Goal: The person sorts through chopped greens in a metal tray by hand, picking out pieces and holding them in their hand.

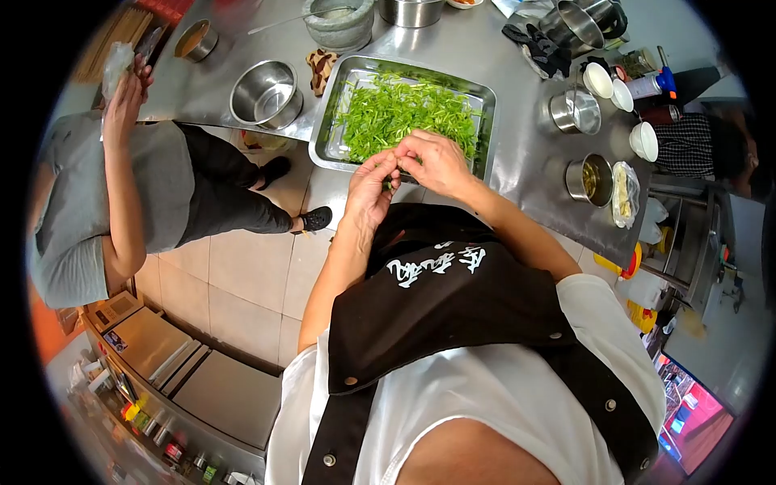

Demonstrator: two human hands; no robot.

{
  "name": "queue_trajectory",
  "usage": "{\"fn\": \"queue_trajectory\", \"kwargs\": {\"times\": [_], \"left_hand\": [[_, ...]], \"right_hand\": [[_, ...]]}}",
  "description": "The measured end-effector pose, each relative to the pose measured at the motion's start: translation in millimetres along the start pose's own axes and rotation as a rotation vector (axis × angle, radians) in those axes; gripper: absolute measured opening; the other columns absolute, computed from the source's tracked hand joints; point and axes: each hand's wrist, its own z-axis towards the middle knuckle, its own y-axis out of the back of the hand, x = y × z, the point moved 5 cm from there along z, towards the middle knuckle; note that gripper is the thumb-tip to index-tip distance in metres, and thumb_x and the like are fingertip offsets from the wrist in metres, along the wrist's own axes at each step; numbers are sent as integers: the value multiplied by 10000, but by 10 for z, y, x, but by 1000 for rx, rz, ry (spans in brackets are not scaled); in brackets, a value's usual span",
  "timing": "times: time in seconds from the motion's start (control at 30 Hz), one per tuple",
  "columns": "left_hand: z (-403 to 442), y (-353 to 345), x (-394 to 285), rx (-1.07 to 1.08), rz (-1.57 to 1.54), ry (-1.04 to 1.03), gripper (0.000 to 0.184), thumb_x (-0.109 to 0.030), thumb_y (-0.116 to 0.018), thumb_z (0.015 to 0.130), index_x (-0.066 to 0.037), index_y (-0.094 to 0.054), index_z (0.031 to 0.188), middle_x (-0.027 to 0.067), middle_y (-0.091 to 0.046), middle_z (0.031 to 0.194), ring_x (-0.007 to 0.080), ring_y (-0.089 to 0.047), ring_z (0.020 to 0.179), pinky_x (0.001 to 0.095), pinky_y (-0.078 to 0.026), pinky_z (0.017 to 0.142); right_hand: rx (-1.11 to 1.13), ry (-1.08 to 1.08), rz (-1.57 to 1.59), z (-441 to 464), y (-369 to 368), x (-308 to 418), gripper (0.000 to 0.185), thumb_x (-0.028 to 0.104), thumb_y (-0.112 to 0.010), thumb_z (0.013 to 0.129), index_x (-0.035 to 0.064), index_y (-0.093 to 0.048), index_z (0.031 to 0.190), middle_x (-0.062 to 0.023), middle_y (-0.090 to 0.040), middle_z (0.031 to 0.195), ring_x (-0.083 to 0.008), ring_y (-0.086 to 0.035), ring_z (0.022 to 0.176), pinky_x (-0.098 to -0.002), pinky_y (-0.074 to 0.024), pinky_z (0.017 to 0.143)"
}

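Left hand (373, 187) and right hand (436, 162) meet at a metal tray (326, 121) of leafy greens (400, 113), each grip pinched together, contents unclear.

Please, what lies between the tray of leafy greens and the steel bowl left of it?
In the head view, a spotted brown cloth lies there, toward the gap's far end.

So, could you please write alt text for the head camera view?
The wearer's left hand and right hand meet grip to grip at the near edge of a metal tray of leafy greens; another person stands at picture left.
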Motion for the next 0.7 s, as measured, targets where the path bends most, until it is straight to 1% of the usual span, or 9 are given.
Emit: {"fn": "queue_trajectory", "kwargs": {"times": [0.07, 0.13, 0.2, 0.27, 0.4, 0.43, 0.53, 0.57, 0.7], "left_hand": [[9, 120, 3, 20, -118, 14, 186, -101, -623, 862, -36, -600, 1034, 23, -613, 826, 79, -520, 655, 216, -436, 597], [-75, 227, -52, 34, -147, 10, 245, -84, -602, 870, -21, -557, 1102, 38, -588, 828, 87, -499, 645, 222, -414, 590], [-176, 344, -85, 74, -224, 17, 250, -87, -589, 879, -22, -542, 1115, 41, -576, 831, 95, -485, 654, 222, -406, 605], [-245, 468, -86, 66, -267, 31, 241, -99, -588, 881, -28, -544, 1108, 37, -572, 828, 99, -473, 659, 225, -403, 615], [-323, 683, 5, 33, -326, 42, 222, -105, -582, 886, -39, -557, 1096, 39, -578, 839, 104, -487, 671, 233, -410, 619], [-336, 715, 31, 20, -336, 50, 223, -102, -581, 885, -39, -557, 1097, 41, -581, 841, 106, -490, 674, 235, -412, 620], [-359, 723, 90, -3, -356, 74, 227, -93, -579, 884, -35, -555, 1102, 46, -585, 841, 113, -494, 675, 240, -417, 622], [-357, 698, 109, -6, -360, 82, 228, -90, -578, 883, -33, -554, 1103, 48, -587, 840, 116, -495, 675, 241, -418, 623], [-366, 614, 103, 0, -346, 87, 238, -80, -574, 883, -24, -549, 1113, 55, -592, 837, 125, -500, 674, 244, -423, 621]], "right_hand": [[114, -8, 136, 26, 23, -65, 115, 153, -625, 776, 112, -652, 880, -63, -605, 794, -222, -608, 718, -344, -490, 634], [6, -178, 265, 80, 178, -392, 181, 126, -603, 811, 132, -668, 980, -48, -627, 802, -160, -599, 677, -291, -493, 633], [-53, -368, 269, 116, 329, -870, 182, 133, -583, 821, 134, -671, 980, -63, -636, 811, -180, -613, 676, -302, -501, 628], [136, -303, 49, 52, 362, -1054, 198, 121, -558, 814, 142, -675, 973, -72, -642, 867, -205, -624, 739, -325, -504, 674], [564, -137, -283, -143, 123, -879, 262, 95, -516, 787, 164, -681, 979, -87, -633, 991, -259, -612, 911, -374, -486, 797], [645, -187, -321, -184, 72, -803, 293, 83, -507, 770, 174, -681, 988, -86, -619, 1018, -287, -571, 1002, -402, -459, 859], [669, -122, -417, -182, -129, -691, 327, 85, -503, 780, 182, -661, 1050, -87, -612, 999, -299, -566, 1010, -403, -463, 855], [516, -74, -364, -141, -117, -609, 379, 80, -494, 787, 190, -629, 1123, -82, -602, 1024, -304, -562, 1012, -408, -461, 855], [363, -132, -343, 142, -8, -473, 384, 94, -494, 800, 177, -607, 1157, -86, -591, 1047, -284, -566, 1008, -411, -461, 848]]}}
